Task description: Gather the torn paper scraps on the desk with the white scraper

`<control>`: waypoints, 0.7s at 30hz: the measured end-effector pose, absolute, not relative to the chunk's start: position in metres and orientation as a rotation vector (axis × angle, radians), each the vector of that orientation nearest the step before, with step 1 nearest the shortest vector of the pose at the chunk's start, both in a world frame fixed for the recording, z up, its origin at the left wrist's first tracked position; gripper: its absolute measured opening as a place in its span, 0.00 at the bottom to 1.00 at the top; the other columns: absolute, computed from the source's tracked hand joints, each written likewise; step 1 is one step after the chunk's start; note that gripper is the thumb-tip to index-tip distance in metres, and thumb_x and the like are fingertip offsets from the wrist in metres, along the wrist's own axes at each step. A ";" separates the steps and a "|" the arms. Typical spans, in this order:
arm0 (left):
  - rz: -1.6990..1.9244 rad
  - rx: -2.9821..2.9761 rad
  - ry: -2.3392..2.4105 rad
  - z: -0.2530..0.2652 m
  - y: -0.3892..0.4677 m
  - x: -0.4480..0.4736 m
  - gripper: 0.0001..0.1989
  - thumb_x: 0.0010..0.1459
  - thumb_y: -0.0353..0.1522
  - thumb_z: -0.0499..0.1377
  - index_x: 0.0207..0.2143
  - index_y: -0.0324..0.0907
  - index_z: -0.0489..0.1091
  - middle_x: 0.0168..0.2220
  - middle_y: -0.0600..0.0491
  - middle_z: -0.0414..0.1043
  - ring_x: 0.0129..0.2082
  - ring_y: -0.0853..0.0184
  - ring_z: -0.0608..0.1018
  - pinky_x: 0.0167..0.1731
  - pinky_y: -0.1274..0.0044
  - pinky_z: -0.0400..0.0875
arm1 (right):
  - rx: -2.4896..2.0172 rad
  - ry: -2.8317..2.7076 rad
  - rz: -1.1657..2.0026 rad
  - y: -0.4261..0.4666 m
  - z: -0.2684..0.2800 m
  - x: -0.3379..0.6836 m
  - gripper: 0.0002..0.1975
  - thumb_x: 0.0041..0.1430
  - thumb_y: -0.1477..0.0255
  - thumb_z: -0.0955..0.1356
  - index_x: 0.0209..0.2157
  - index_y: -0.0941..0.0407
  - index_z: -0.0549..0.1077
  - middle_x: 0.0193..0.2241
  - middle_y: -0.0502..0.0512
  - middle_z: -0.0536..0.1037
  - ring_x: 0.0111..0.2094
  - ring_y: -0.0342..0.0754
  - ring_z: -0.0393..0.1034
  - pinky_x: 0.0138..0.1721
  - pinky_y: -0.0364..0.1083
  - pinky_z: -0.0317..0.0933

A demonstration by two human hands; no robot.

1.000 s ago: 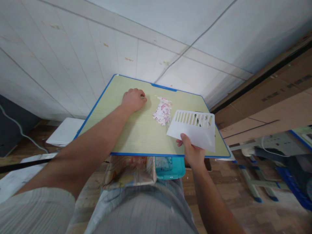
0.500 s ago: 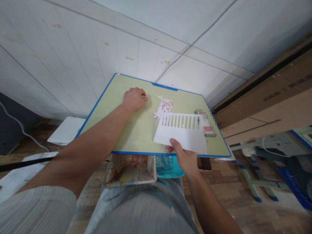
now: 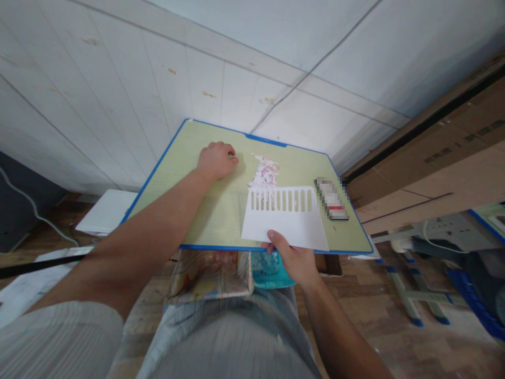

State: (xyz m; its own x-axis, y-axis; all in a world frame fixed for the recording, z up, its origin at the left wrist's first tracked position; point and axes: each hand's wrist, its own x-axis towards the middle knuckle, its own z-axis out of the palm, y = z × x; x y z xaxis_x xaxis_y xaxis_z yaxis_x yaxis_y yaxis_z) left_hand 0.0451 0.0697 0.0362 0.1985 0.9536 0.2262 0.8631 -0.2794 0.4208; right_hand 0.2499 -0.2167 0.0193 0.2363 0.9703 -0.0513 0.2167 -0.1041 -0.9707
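My right hand (image 3: 294, 258) grips the near edge of a white card with a row of slots (image 3: 282, 226), thumb on top and fingers beneath. The card lies over the near part of the table, its slotted side facing away from me. My left hand (image 3: 218, 160) rests on the table's left half with its fingers curled together; whatever they may hold is too small to make out. Between the hands, beyond the card, is a loose heap of small pink and white pieces (image 3: 266, 172). Some pieces show through the left slots.
The pale green table (image 3: 189, 221) has a blue rim and stands against a white wall. A blurred-out phone-like object (image 3: 332, 199) lies at its right. Below the front edge are a patterned fabric container (image 3: 213, 279) and a turquoise bin (image 3: 272, 279). Cardboard boxes (image 3: 442, 168) stand at right.
My right hand has moved the slotted card left and slightly toward me, uncovering more of the phone-like object. The left hand has stayed in place.
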 end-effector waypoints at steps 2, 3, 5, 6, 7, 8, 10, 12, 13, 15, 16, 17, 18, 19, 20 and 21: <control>0.660 2.266 1.747 0.036 0.070 0.045 0.22 0.70 0.39 0.61 0.59 0.46 0.88 0.63 0.39 0.86 0.68 0.41 0.81 0.70 0.52 0.74 | -1.527 -1.156 0.974 -0.217 0.020 0.249 0.35 0.62 0.32 0.78 0.21 0.47 0.77 0.23 0.55 0.85 0.32 0.60 0.89 0.41 0.54 0.85; 0.661 2.264 1.742 0.036 0.070 0.045 0.22 0.70 0.39 0.61 0.59 0.46 0.88 0.63 0.39 0.86 0.68 0.41 0.81 0.70 0.52 0.74 | -1.528 -1.163 0.982 -0.217 0.021 0.248 0.35 0.62 0.33 0.79 0.21 0.47 0.77 0.23 0.55 0.85 0.32 0.60 0.89 0.42 0.55 0.85; 0.666 2.258 1.735 0.036 0.070 0.044 0.21 0.70 0.39 0.61 0.58 0.46 0.88 0.63 0.39 0.86 0.68 0.40 0.80 0.70 0.52 0.74 | -1.534 -1.192 0.991 -0.217 0.022 0.247 0.33 0.63 0.34 0.79 0.21 0.47 0.78 0.24 0.56 0.86 0.31 0.59 0.87 0.43 0.55 0.85; 0.668 2.258 1.735 0.036 0.070 0.044 0.21 0.70 0.39 0.61 0.58 0.47 0.88 0.63 0.40 0.86 0.68 0.41 0.80 0.69 0.52 0.74 | -1.538 -1.209 0.997 -0.217 0.023 0.247 0.33 0.64 0.35 0.79 0.22 0.47 0.79 0.25 0.56 0.86 0.31 0.58 0.87 0.44 0.55 0.85; 0.667 2.258 1.737 0.037 0.070 0.044 0.21 0.70 0.39 0.61 0.58 0.47 0.88 0.63 0.40 0.86 0.68 0.41 0.80 0.69 0.52 0.74 | -1.540 -1.221 1.000 -0.217 0.023 0.247 0.32 0.64 0.36 0.79 0.22 0.47 0.80 0.25 0.56 0.87 0.30 0.58 0.86 0.44 0.55 0.85; 0.663 2.259 1.740 0.037 0.069 0.044 0.21 0.70 0.39 0.61 0.58 0.47 0.88 0.63 0.40 0.86 0.68 0.41 0.80 0.69 0.53 0.74 | -1.540 -1.227 1.004 -0.217 0.023 0.247 0.32 0.64 0.36 0.79 0.23 0.47 0.81 0.26 0.56 0.87 0.30 0.57 0.85 0.43 0.55 0.84; 0.654 2.261 1.746 0.037 0.069 0.045 0.21 0.71 0.39 0.60 0.58 0.47 0.88 0.63 0.40 0.86 0.68 0.42 0.80 0.69 0.54 0.74 | -1.539 -1.223 1.015 -0.217 0.024 0.247 0.32 0.64 0.36 0.78 0.23 0.47 0.81 0.26 0.57 0.87 0.30 0.57 0.85 0.43 0.54 0.84; 0.650 2.257 1.748 0.038 0.068 0.045 0.21 0.71 0.39 0.60 0.58 0.46 0.88 0.64 0.40 0.85 0.68 0.43 0.80 0.70 0.55 0.74 | -1.545 -1.214 1.012 -0.216 0.026 0.246 0.32 0.63 0.36 0.78 0.22 0.47 0.81 0.25 0.57 0.87 0.30 0.57 0.85 0.43 0.55 0.84; 0.650 2.254 1.747 0.038 0.068 0.045 0.21 0.71 0.39 0.61 0.58 0.45 0.88 0.64 0.40 0.85 0.68 0.43 0.80 0.70 0.55 0.73 | -1.549 -1.214 1.011 -0.216 0.027 0.245 0.31 0.63 0.36 0.78 0.22 0.47 0.81 0.25 0.57 0.87 0.30 0.57 0.85 0.43 0.54 0.84; 0.649 2.254 1.744 0.038 0.068 0.045 0.21 0.71 0.39 0.61 0.58 0.45 0.88 0.64 0.39 0.85 0.68 0.42 0.80 0.70 0.54 0.73 | -1.554 -1.229 1.024 -0.216 0.030 0.243 0.30 0.63 0.37 0.78 0.23 0.47 0.82 0.25 0.56 0.87 0.30 0.57 0.85 0.41 0.54 0.84; 0.648 2.258 1.742 0.038 0.068 0.045 0.21 0.71 0.39 0.61 0.58 0.45 0.88 0.64 0.39 0.85 0.68 0.42 0.80 0.70 0.54 0.73 | -1.551 -1.244 1.031 -0.215 0.032 0.242 0.29 0.64 0.38 0.78 0.23 0.47 0.83 0.25 0.55 0.87 0.30 0.56 0.84 0.40 0.53 0.84; 0.647 2.265 1.742 0.038 0.068 0.045 0.21 0.71 0.39 0.61 0.58 0.46 0.88 0.63 0.39 0.85 0.68 0.42 0.80 0.70 0.53 0.74 | -1.544 -1.259 1.037 -0.215 0.034 0.242 0.29 0.64 0.38 0.78 0.24 0.47 0.83 0.25 0.55 0.87 0.29 0.56 0.84 0.39 0.53 0.83; 0.647 2.273 1.744 0.037 0.069 0.045 0.21 0.71 0.39 0.61 0.58 0.46 0.88 0.63 0.40 0.86 0.68 0.42 0.80 0.69 0.53 0.74 | -1.532 -1.272 1.041 -0.215 0.035 0.242 0.28 0.65 0.39 0.78 0.24 0.47 0.84 0.25 0.54 0.87 0.28 0.55 0.83 0.38 0.52 0.83; 0.644 2.281 1.745 0.037 0.069 0.045 0.21 0.71 0.39 0.60 0.58 0.46 0.88 0.63 0.40 0.86 0.68 0.42 0.81 0.69 0.53 0.74 | -1.521 -1.284 1.042 -0.216 0.036 0.241 0.28 0.65 0.40 0.78 0.24 0.47 0.84 0.24 0.54 0.86 0.28 0.55 0.83 0.37 0.52 0.82; 0.640 2.287 1.748 0.037 0.069 0.045 0.21 0.71 0.39 0.60 0.58 0.46 0.88 0.63 0.40 0.86 0.68 0.42 0.81 0.69 0.53 0.74 | -1.513 -1.290 1.043 -0.216 0.036 0.241 0.27 0.65 0.40 0.78 0.25 0.47 0.85 0.24 0.54 0.86 0.27 0.55 0.83 0.37 0.52 0.82; 0.634 2.292 1.751 0.037 0.069 0.045 0.21 0.72 0.39 0.60 0.58 0.46 0.88 0.64 0.40 0.86 0.68 0.42 0.81 0.69 0.53 0.74 | -1.508 -1.289 1.043 -0.216 0.036 0.241 0.27 0.66 0.41 0.78 0.25 0.47 0.85 0.24 0.54 0.86 0.27 0.55 0.83 0.36 0.52 0.82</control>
